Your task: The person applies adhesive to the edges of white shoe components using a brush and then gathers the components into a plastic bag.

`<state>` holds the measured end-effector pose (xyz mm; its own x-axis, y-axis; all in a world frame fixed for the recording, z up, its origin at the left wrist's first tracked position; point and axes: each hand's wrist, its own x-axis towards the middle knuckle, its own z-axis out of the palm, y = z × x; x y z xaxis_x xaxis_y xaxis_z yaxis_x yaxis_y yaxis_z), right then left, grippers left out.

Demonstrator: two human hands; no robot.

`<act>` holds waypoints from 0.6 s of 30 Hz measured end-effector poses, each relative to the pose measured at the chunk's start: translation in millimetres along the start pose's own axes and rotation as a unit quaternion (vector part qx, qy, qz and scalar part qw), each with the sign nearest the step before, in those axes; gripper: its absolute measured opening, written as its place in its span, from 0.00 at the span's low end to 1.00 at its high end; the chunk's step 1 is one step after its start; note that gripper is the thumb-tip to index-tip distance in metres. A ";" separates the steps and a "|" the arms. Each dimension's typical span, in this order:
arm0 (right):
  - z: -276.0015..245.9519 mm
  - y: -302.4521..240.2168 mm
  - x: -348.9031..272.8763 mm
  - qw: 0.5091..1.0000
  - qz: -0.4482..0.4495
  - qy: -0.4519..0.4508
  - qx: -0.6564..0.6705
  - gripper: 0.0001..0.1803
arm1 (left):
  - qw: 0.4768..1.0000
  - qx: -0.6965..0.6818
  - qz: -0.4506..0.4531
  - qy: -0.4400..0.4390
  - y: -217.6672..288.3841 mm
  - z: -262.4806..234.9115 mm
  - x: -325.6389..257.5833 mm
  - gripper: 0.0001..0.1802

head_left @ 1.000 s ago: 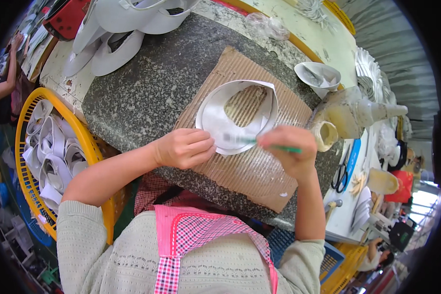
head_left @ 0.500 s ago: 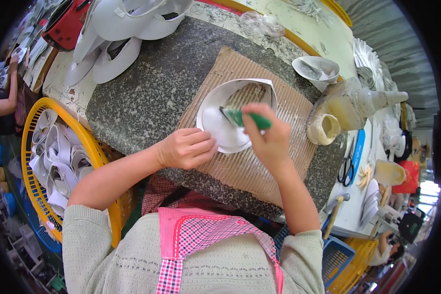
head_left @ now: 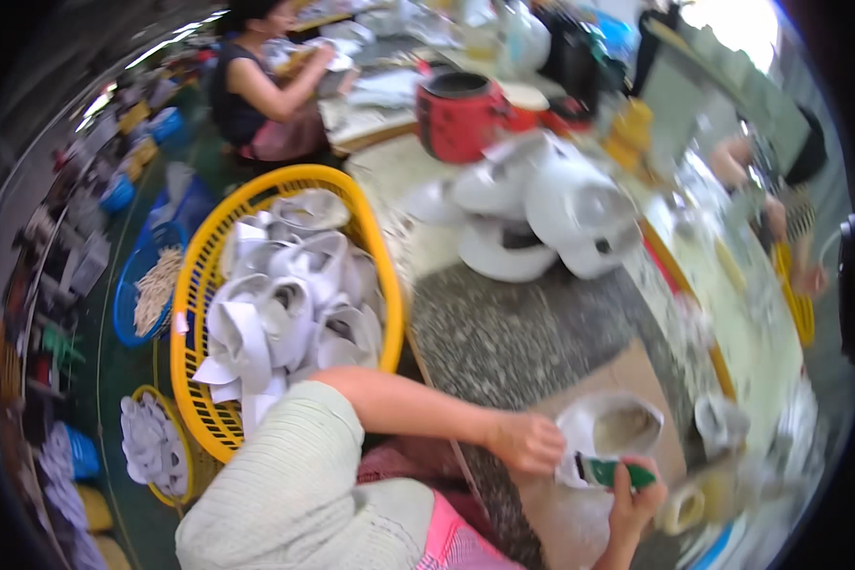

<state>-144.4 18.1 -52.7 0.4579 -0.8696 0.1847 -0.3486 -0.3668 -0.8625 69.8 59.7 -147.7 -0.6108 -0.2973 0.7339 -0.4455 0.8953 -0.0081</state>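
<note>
Your left hand (head_left: 525, 444) pinches the near rim of the white shoe upper (head_left: 606, 435), which sits on the cardboard (head_left: 579, 518) laid over the stone table (head_left: 513, 332). Your right hand (head_left: 635, 503) is wrapped in a closed grip around the green brush (head_left: 617, 472), whose tip lies against the upper's lower edge, just beside your left fingers.

The likely slip is here: brush and holding fingers are almost touching, so a stroke carried too far would smear your left fingertips, and a loosened pinch could let the soft upper fold or slide on the cardboard. The small roll (head_left: 684, 508) stands close to your right wrist and could be knocked by a wide elbow swing. The pile of uppers (head_left: 532, 214) farther up the table leans loosely; a bump to the table might shift it.

Much is hard to read. The view is blurred, so the brush bristles and whatever is on them cannot be made out. Your right forearm runs out at the lower edge. The yellow basket (head_left: 204, 285) beside your left arm holds more white pieces, their shapes tangled together.
</note>
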 end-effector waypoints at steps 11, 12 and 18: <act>-13.1 8.0 -5.3 0.996 -0.034 -0.002 -0.080 0.07 | 1.000 0.011 -0.001 0.021 5.3 1.6 4.0 0.06; -4.2 3.1 -3.2 0.995 -0.056 0.031 -0.072 0.07 | 1.000 0.005 0.001 0.023 4.1 1.9 5.6 0.06; -6.5 -3.7 9.8 0.992 -0.097 -0.065 -0.036 0.07 | 0.998 0.045 -0.010 -0.031 -8.5 -10.6 -1.0 0.06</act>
<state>-143.9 8.8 -44.7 0.6223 -0.7316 0.2784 -0.2985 -0.5506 -0.7796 81.1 55.9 -141.2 -0.6391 -0.3369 0.6914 -0.5133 0.8563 -0.0572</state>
